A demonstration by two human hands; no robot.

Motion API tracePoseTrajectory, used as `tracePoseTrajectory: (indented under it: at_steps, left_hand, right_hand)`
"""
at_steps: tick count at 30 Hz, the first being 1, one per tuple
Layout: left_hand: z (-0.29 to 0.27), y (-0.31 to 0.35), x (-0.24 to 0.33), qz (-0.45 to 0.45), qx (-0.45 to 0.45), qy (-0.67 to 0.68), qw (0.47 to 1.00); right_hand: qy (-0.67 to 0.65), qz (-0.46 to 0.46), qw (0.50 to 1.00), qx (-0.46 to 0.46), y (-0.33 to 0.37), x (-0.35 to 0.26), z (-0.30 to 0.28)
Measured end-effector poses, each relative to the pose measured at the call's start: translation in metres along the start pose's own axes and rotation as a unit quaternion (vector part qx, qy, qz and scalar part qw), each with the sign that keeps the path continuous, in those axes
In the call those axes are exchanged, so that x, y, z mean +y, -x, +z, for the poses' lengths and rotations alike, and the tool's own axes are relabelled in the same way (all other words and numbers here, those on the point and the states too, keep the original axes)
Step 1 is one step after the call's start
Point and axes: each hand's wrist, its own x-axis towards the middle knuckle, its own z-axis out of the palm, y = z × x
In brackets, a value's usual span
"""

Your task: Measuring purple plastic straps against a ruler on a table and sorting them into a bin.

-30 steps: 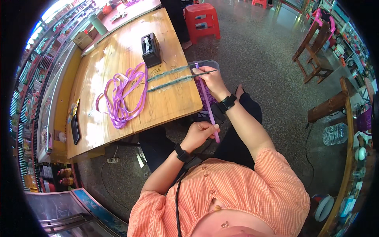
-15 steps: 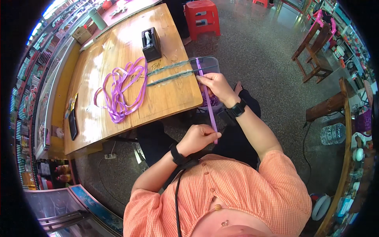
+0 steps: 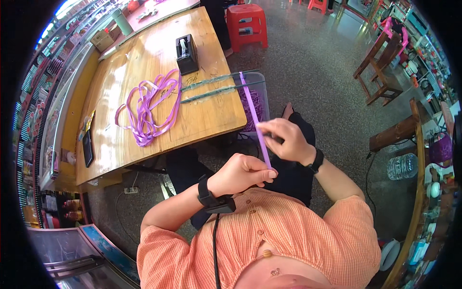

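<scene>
A flat purple ribbon (image 3: 251, 104) runs taut from the far one of two dark green rods (image 3: 207, 94) toward my body. My left hand (image 3: 243, 172) pinches its near end between thumb and fingers. Beside the ribbon's middle is my right hand (image 3: 288, 140), its index finger stretched to the strip and its thumb apart; whether the fingertip touches is hard to tell. Clear tape seems to fix the rods to the wooden table (image 3: 202, 120), and their ends stick out past its right edge. A loose heap of purple ribbon (image 3: 147, 108) lies on the table.
Below the rod ends stands a clear plastic bin (image 3: 262, 91) with purple pieces inside. A black tape dispenser (image 3: 186, 55) and a dark phone (image 3: 88, 149) rest on the table. Beyond are a red stool (image 3: 246, 24), a wooden chair (image 3: 382, 70) and a large clear bottle (image 3: 402, 166).
My right hand has left its place by the rods and moved toward me along the ribbon, its fingers loosening. The left hand has shifted slightly right, still gripping the ribbon's end.
</scene>
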Motion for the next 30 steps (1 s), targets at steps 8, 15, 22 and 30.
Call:
tracePoseTrajectory:
  at_steps: [8, 15, 22, 30]
  left_hand:
    - [-0.013, -0.005, 0.009, 0.036, -0.071, 0.163, 0.983]
    - [-0.106, -0.022, 0.076, 0.217, 0.266, 0.074, 0.936]
    - [-0.162, -0.078, 0.078, 0.178, 0.291, -0.062, 0.938]
    - [-0.182, -0.116, 0.066, 0.123, 0.206, -0.387, 0.89]
  right_hand:
    - [0.067, -0.244, 0.967, 0.038, -0.036, -0.002, -0.01]
    - [0.147, -0.32, 0.93, 0.104, -0.196, 0.056, -0.044]
    - [-0.071, 0.023, 0.994, -0.082, -0.246, 0.197, 0.023]
    - [-0.174, 0.231, 0.942, -0.171, -0.174, 0.24, 0.071]
